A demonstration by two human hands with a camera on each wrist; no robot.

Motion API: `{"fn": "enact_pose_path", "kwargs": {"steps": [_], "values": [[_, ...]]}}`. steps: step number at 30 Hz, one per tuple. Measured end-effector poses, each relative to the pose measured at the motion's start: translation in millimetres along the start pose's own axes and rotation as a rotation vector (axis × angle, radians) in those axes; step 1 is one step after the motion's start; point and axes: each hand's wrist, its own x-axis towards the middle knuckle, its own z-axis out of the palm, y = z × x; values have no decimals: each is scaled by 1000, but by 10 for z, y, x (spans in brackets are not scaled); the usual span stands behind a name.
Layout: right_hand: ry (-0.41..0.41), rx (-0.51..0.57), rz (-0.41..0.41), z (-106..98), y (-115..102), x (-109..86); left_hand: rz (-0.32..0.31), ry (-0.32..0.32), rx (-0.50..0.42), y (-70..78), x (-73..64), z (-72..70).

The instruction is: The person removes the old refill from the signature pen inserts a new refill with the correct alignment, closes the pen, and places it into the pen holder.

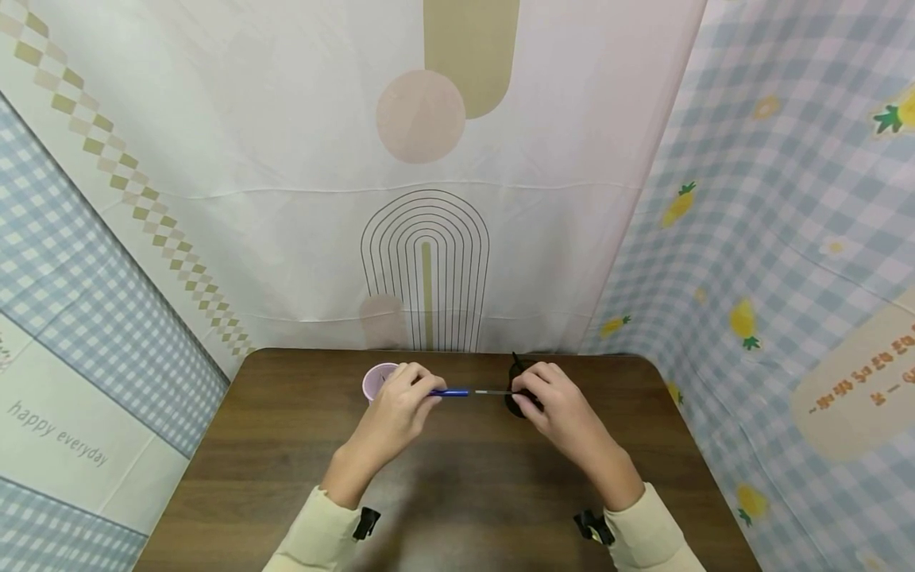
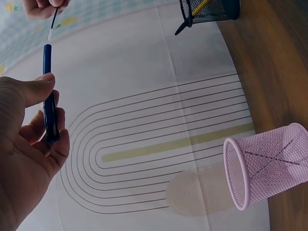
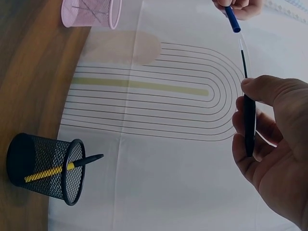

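My left hand (image 1: pixel 395 413) pinches a blue pen barrel (image 2: pixel 47 60) between thumb and fingers, and its end points right. Facing it, my right hand (image 1: pixel 568 417) grips a black pen part (image 3: pixel 249 120). From that part a thin pen refill (image 3: pixel 244 62), dark with a clear end, sticks out toward the barrel. Barrel and refill lie nearly in line above the table. The refill's clear end is at the barrel's mouth; whether it is inside I cannot tell. My fingers cover parts of both pieces.
A pink mesh cup (image 2: pixel 274 166) stands behind my left hand. Behind my right hand, a black mesh cup (image 3: pixel 50 188) holds a yellow and black pen (image 3: pixel 48 172). Both are on the brown wooden table (image 1: pixel 286 453), near its back edge against a patterned cloth (image 1: pixel 286 262).
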Motion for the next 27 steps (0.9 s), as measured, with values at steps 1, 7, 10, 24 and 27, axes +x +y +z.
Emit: {"fn": "enact_pose_path", "kwargs": {"steps": [1, 7, 10, 24, 27], "values": [[0, -1, 1, -2, 2, 0, -1, 1, 0, -7, -8, 2], [-7, 2, 10, -7, 15, -5, -20, -14, 5, -58, -69, 46], [-1, 1, 9, -1, 21, -9, -30, -29, 7, -80, -108, 91], [-20, 38, 13, -13, 40, -20, -49, -96, 1, -116, -300, 320], [-24, 40, 16, -15, 42, -21, -39, -95, 17, -126, -338, 369]]}}
